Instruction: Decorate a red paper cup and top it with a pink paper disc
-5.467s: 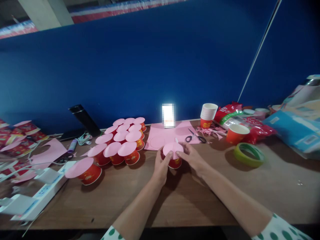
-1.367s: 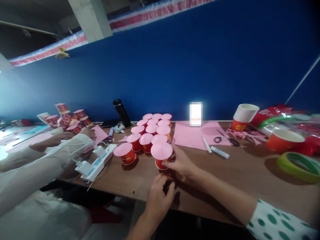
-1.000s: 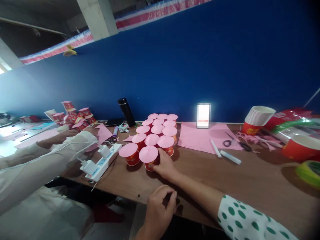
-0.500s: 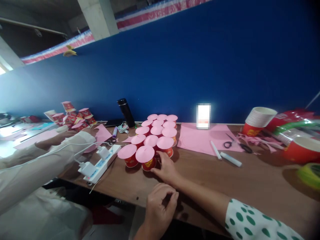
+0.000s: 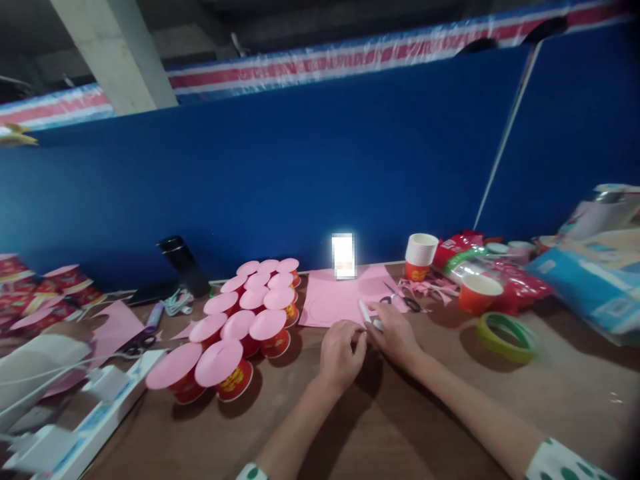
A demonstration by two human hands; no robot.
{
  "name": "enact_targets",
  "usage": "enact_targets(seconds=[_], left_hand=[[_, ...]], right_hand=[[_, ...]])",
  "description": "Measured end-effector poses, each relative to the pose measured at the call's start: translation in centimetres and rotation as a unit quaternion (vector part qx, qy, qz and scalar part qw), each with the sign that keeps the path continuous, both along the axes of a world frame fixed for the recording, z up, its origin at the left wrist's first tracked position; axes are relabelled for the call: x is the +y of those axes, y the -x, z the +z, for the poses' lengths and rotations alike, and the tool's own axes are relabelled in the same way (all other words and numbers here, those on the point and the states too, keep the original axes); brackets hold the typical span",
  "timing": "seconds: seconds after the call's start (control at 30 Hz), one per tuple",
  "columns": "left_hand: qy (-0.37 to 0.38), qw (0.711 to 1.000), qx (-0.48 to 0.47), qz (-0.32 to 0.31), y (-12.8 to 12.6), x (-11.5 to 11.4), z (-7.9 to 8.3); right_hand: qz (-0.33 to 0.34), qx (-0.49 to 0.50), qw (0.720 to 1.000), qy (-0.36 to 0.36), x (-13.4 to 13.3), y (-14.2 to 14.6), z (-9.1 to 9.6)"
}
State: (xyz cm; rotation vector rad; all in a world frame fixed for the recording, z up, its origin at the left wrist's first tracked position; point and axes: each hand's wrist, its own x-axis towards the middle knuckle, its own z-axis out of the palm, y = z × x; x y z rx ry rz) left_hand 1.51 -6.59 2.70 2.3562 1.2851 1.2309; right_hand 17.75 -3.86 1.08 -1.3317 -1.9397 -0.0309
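My right hand (image 5: 395, 333) is at the near edge of the pink paper sheets (image 5: 325, 297), its fingers closed on a slim white pen-like stick (image 5: 363, 311). A second white stick (image 5: 375, 325) shows partly beneath these fingers. Just left of it is my left hand (image 5: 343, 357), curled, with thumb and fingers close together and nothing visible in them. Red paper cups (image 5: 235, 381) stand in rows to the left, topped with pink paper discs (image 5: 219, 363). Black-handled scissors (image 5: 411, 304) lie beyond my right hand.
A lit phone (image 5: 343, 257) stands against the blue partition (image 5: 300, 167). Stacked cups (image 5: 421, 250), a single cup (image 5: 480, 295) and a tape roll (image 5: 506, 338) are at right. A power strip (image 5: 113, 410), black flask (image 5: 184, 265) and another person's sleeve (image 5: 43, 363) are at left.
My right hand has left the front cup and moved right to the white sticks. My left hand has come forward over the table beside it. The view has swung right.
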Motion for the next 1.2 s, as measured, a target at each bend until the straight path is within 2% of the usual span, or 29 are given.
enact_targets(seconds=[0.13, 0.27, 0.43, 0.53, 0.67, 0.83, 0.93, 1.03, 1.13, 1.2], left_hand=[[-0.014, 1.0, -0.013, 0.025, -1.5, 3.2, -2.0], [-0.019, 0.999, -0.024, 0.027, -1.1, 3.5, -3.3], [0.046, 0.999, 0.001, -0.005, -0.5, 2.4, -3.1], [0.044, 0.998, 0.018, 0.041, -0.4, 2.3, -3.0], [0.048, 0.994, 0.052, 0.087, 0.0, 2.7, -3.3], [0.099, 0.99, 0.077, 0.065, 0.2, 2.6, -3.5], [0.09, 0.992, 0.084, 0.037, 0.2, 2.5, -3.1], [0.06, 0.992, 0.09, 0.063, 0.5, 2.8, -2.5], [0.06, 0.98, 0.113, 0.153, 1.4, 3.3, -2.2], [0.094, 0.961, 0.132, 0.224, 1.9, 3.6, -2.2]], right_hand=[[-0.077, -0.023, 0.997, -0.002, 0.5, -3.9, -0.6], [-0.11, 0.005, 0.994, 0.005, 0.7, -5.5, -2.1], [-0.116, 0.076, 0.989, 0.053, 0.4, -5.7, -2.3], [-0.08, 0.06, 0.993, 0.059, -0.1, -5.2, -1.8], [-0.036, -0.025, 0.998, 0.048, -0.3, -4.7, -1.8], [-0.111, -0.075, 0.991, 0.026, 0.3, -5.0, -2.6], [-0.13, -0.082, 0.988, 0.007, 0.3, -5.1, -2.7], [-0.101, -0.087, 0.991, -0.011, -0.3, -4.5, -2.0], [-0.003, -0.112, 0.994, -0.012, -1.1, -3.5, -0.7], [0.062, -0.136, 0.989, -0.004, -1.4, -3.0, 0.0]])
